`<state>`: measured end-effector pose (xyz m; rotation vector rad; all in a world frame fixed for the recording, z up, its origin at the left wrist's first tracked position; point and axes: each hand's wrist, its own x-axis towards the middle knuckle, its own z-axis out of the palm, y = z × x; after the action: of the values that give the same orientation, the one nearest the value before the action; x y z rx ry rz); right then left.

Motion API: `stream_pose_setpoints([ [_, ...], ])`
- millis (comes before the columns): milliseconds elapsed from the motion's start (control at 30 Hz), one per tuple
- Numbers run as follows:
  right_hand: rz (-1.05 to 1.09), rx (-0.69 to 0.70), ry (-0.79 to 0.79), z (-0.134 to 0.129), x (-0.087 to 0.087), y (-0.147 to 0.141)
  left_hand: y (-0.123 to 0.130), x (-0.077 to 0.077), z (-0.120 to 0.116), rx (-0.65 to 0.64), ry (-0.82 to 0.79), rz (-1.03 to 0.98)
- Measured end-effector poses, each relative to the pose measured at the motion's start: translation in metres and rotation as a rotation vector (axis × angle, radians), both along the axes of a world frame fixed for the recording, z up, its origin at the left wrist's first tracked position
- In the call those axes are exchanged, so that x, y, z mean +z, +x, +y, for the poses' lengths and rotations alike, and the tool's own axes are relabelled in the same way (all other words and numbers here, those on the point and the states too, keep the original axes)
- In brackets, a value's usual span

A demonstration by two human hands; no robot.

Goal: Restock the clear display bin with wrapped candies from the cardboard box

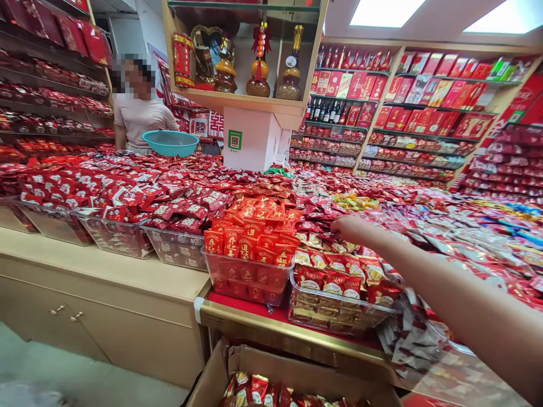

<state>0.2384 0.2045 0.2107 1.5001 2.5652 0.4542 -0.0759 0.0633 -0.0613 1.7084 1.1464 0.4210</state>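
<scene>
My right hand (345, 229) reaches in from the right edge, over the back of a clear plastic bin (339, 308) of small red-and-gold durian candy packets (335, 280). Its fingers are curled down and look closed at the packets; what they hold, if anything, is hidden. Just left of it, another clear bin (246, 282) is heaped with bright red packets (258, 226) bearing gold characters. My left hand is out of view.
More clear bins (114, 237) of red packets line the cream counter (169, 282) on the left. A cardboard box (271, 362) with packets stands below. A person (144, 116) stands behind a blue basin (169, 144). A white pillar (250, 138) rises mid-display.
</scene>
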Motion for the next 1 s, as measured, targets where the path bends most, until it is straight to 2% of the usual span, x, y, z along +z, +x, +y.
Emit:
stream_pose_setpoints([
  [167,0.041,0.168,0.197,-0.01,0.006,0.007,0.0,0.0,0.001,0.011,0.019,0.006],
  [333,0.096,0.302,0.324,-0.027,0.014,0.014,0.003,-0.001,-0.002,0.022,0.03,0.034],
  [433,0.088,0.331,0.361,-0.032,0.017,0.015,0.006,0.0,-0.004,0.026,0.032,0.06],
  [567,0.054,0.285,0.367,-0.024,0.018,0.014,0.008,0.002,-0.005,0.029,0.027,0.1],
  [667,0.072,0.19,0.389,-0.007,0.018,0.008,0.006,0.004,-0.005,0.039,0.028,0.124],
  [867,0.235,-0.351,0.361,0.034,0.026,-0.021,-0.002,0.007,-0.007,0.082,0.041,0.125],
  [933,0.304,-0.448,0.341,0.046,0.028,-0.033,0.0,0.006,-0.008,0.106,0.053,0.11],
  [1000,0.351,-0.478,0.333,0.056,0.028,-0.044,0.004,0.004,-0.011,0.132,0.068,0.095],
])
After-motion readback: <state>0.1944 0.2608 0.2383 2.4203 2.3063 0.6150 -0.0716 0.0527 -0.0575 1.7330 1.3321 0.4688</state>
